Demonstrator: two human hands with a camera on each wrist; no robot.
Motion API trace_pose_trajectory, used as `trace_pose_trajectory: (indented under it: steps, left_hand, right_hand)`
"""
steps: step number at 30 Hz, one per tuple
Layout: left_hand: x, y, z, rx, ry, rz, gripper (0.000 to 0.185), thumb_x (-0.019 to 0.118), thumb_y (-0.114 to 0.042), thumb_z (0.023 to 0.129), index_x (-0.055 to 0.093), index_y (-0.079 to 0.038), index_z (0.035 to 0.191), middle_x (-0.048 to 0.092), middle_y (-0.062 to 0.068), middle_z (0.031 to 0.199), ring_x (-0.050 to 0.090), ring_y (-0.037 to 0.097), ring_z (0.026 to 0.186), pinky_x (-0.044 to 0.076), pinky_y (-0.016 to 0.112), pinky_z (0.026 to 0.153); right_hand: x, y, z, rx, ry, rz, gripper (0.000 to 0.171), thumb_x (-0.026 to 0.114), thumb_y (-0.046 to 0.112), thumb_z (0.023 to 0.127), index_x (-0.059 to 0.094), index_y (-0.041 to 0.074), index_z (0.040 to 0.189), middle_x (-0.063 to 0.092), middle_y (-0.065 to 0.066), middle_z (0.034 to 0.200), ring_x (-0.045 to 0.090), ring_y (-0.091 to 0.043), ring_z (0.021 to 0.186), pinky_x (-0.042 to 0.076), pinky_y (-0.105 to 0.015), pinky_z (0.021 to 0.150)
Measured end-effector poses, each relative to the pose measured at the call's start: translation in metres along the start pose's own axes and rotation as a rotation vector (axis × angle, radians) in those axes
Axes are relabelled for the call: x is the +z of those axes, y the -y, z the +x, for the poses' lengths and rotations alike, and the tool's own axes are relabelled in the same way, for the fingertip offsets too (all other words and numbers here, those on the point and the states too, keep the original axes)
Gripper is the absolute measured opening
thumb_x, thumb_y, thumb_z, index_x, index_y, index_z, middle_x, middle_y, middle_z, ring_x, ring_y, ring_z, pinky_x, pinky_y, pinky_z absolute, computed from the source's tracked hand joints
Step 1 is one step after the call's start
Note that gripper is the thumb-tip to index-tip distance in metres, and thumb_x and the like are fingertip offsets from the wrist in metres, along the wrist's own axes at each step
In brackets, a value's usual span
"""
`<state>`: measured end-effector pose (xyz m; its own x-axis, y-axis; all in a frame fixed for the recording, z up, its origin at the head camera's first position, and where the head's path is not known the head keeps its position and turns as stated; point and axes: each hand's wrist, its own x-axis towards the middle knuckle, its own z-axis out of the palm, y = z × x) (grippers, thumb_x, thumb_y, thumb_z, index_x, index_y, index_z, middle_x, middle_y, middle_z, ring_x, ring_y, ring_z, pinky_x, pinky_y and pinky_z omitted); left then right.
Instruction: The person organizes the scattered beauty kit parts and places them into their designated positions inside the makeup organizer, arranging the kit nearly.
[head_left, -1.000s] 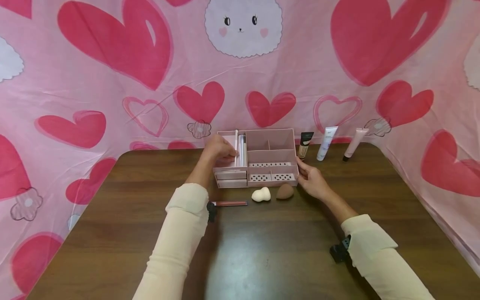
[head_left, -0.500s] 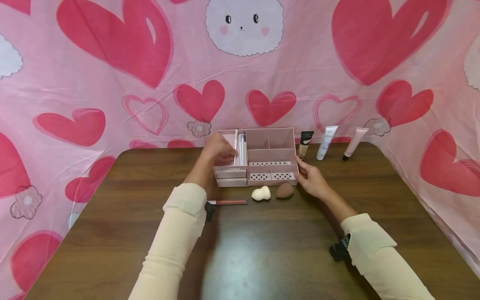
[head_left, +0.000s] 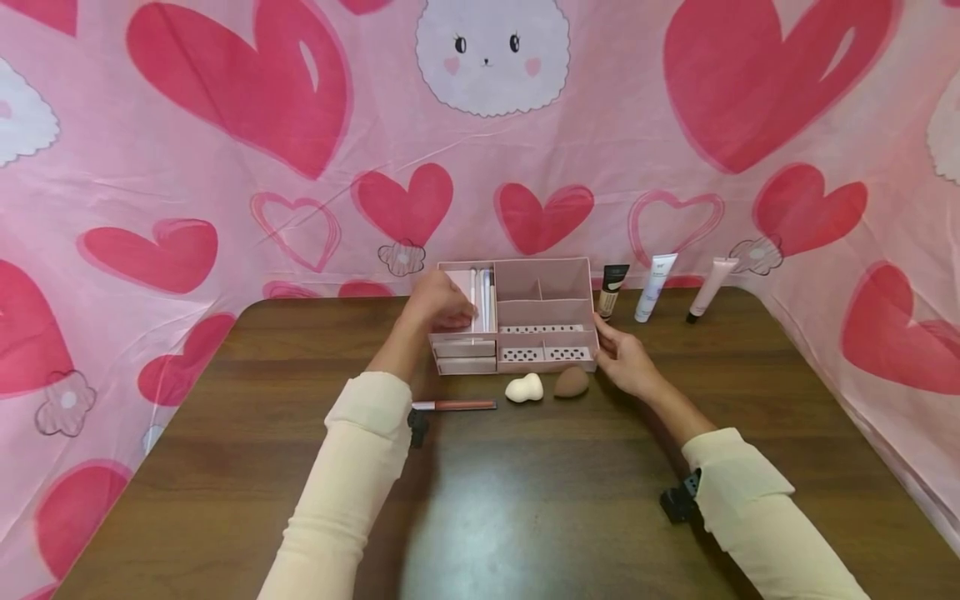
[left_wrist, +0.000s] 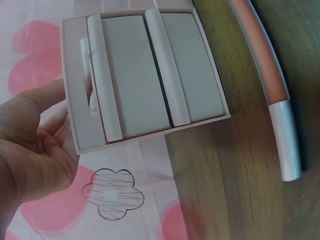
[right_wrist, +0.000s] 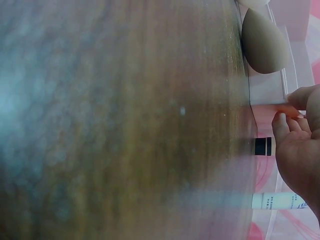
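A pink makeup organizer [head_left: 543, 315] stands at the back of the table, with two small drawers [left_wrist: 135, 75] at its lower left. My left hand [head_left: 438, 302] reaches into its upper left compartment and pinches a slim white stick [head_left: 473, 287], whose exact kind is unclear. Several slim sticks [head_left: 486, 300] stand upright to its right. Through the organizer's see-through front panel, part of the stick shows in the left wrist view. My right hand [head_left: 624, 358] grips the organizer's right side wall between thumb and fingers; some of its fingertips are hidden behind that wall.
A cream makeup sponge [head_left: 524, 388] and a brown one [head_left: 572, 382] lie before the organizer. A lip gloss tube [head_left: 461, 406] lies front left. Right of it stand a black-topped tube [head_left: 612, 287], a white tube [head_left: 655, 287] and a pink tube [head_left: 711, 290].
The slim white stick has sunk lower in the left compartment, its top now nearer the other sticks' tops. My left hand has barely moved; the right hand keeps its hold on the organizer.
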<state>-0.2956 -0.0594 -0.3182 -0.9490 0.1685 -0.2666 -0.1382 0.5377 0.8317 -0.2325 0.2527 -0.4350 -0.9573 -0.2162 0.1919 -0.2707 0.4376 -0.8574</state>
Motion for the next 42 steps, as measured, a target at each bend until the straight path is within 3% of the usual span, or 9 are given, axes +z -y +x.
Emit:
trace_pose_trajectory:
  steps: [7,11,15,19,24,27,31,34,42]
  left_hand:
    - [-0.002,0.008,-0.006,0.114,-0.058,0.062,0.022,0.073,-0.008,0.089,0.076,0.010,0.101,0.076,0.013,0.075,0.065,0.008,0.061,0.057,0.020,0.064]
    - [-0.004,0.016,-0.014,0.235,-0.214,0.048,0.021,0.071,-0.013,0.091,0.077,0.005,0.102,0.078,0.022,0.093,0.071,0.014,0.072,0.054,0.018,0.065]
    - [-0.008,0.030,-0.018,0.368,-0.407,-0.085,0.020,0.067,-0.008,0.092,0.076,0.007,0.101,0.076,0.027,0.094,0.073,0.017,0.073,0.055,0.016,0.064]
    - [-0.009,0.050,-0.020,0.404,-0.517,-0.148,0.023,0.070,-0.008,0.089,0.075,0.006,0.107,0.077,0.026,0.101,0.074,0.020,0.085,0.054,0.013,0.073]
    - [-0.003,0.076,-0.021,0.374,-0.369,-0.366,0.050,0.067,-0.009,0.093,0.056,0.007,0.140,0.058,0.027,0.144,0.057,0.032,0.136,0.047,0.033,0.113]
    - [0.002,0.088,-0.019,0.386,-0.239,-0.457,0.062,0.063,-0.005,0.096,0.038,0.009,0.152,0.036,0.026,0.161,0.037,0.034,0.151,0.033,0.040,0.123]
    - [0.008,0.099,-0.016,0.389,-0.115,-0.500,0.066,0.059,0.001,0.096,0.030,0.008,0.155,0.028,0.024,0.165,0.038,0.036,0.148,0.044,0.019,0.112]
    - [0.011,0.104,-0.014,0.393,-0.083,-0.514,0.067,0.056,0.005,0.095,0.029,0.006,0.156,0.031,0.023,0.164,0.043,0.037,0.141,0.047,0.007,0.094]
    - [0.010,0.106,-0.011,0.447,-0.064,-0.557,0.066,0.050,0.005,0.095,0.028,0.006,0.157,0.029,0.022,0.165,0.038,0.033,0.144,0.042,0.008,0.099]
  right_hand:
    - [0.000,0.000,-0.001,0.008,0.000,0.000,0.064,0.052,-0.016,0.093,0.025,-0.016,0.151,0.029,-0.041,0.154,0.041,-0.051,0.137,0.043,-0.044,0.104]
    - [0.001,-0.001,-0.001,0.003,0.003,0.000,0.064,0.052,-0.016,0.093,0.026,-0.016,0.151,0.029,-0.041,0.153,0.042,-0.052,0.136,0.045,-0.043,0.102]
    - [0.001,-0.001,-0.001,0.003,0.001,-0.004,0.064,0.052,-0.016,0.093,0.026,-0.016,0.151,0.030,-0.041,0.153,0.043,-0.051,0.136,0.045,-0.043,0.103]
    - [-0.001,-0.001,-0.001,0.011,-0.005,-0.014,0.064,0.052,-0.016,0.093,0.026,-0.015,0.152,0.030,-0.040,0.154,0.042,-0.050,0.137,0.044,-0.044,0.104]
    - [-0.003,0.000,-0.001,0.017,-0.009,-0.019,0.064,0.053,-0.015,0.093,0.027,-0.015,0.151,0.030,-0.039,0.154,0.043,-0.050,0.137,0.044,-0.043,0.104]
    - [-0.003,0.000,-0.001,0.014,-0.010,-0.023,0.064,0.053,-0.015,0.093,0.027,-0.016,0.151,0.030,-0.039,0.154,0.043,-0.050,0.136,0.044,-0.043,0.103]
    - [-0.001,-0.001,-0.001,0.008,-0.010,-0.027,0.063,0.053,-0.015,0.093,0.028,-0.017,0.150,0.030,-0.039,0.154,0.043,-0.050,0.136,0.043,-0.044,0.104]
    - [0.001,-0.001,-0.001,0.003,-0.009,-0.027,0.063,0.053,-0.016,0.093,0.027,-0.017,0.150,0.030,-0.039,0.154,0.042,-0.050,0.136,0.042,-0.046,0.104]
    - [0.001,0.000,0.000,0.004,-0.009,-0.027,0.063,0.053,-0.015,0.093,0.028,-0.017,0.150,0.029,-0.039,0.155,0.042,-0.050,0.137,0.042,-0.047,0.105]
